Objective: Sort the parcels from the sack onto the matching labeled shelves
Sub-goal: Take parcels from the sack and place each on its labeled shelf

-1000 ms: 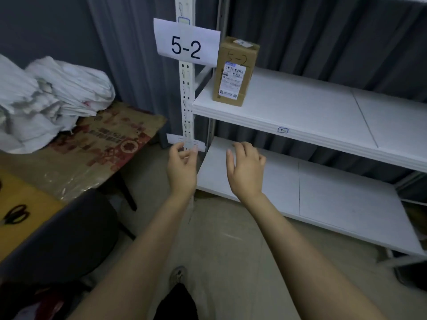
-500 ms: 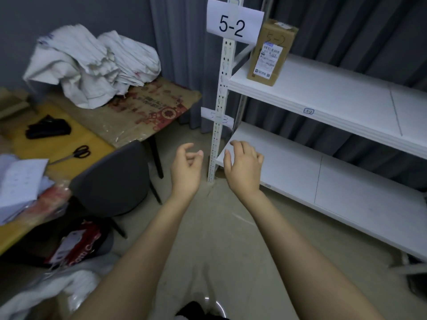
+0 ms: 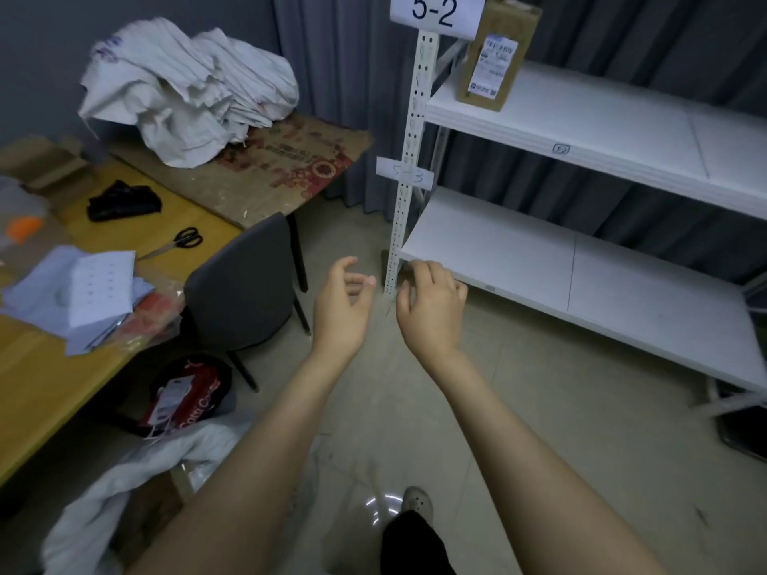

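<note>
- Our left hand (image 3: 342, 313) and right hand (image 3: 431, 309) hang empty, fingers loosely curled.
- The brown cardboard parcel (image 3: 494, 56) stands on the upper white shelf (image 3: 602, 114), top cropped.
- We cannot see inside the white woven sack (image 3: 124, 487).

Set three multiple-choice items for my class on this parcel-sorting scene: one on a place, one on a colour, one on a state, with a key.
1. Where does the brown parcel stand?
A) on the lower shelf
B) on the upper shelf, beside the 5-2 sign
C) on the yellow table

2. What colour are the handles of the scissors?
A) red
B) black
C) white

3. What do the left hand and right hand hold?
A) a parcel
B) the scissors
C) nothing

Key:
1 B: it stands upright at that shelf's left end, by the sign.
2 B: both loops show black.
3 C: both hands hang in the air, fingers loosely curled, empty.
</note>
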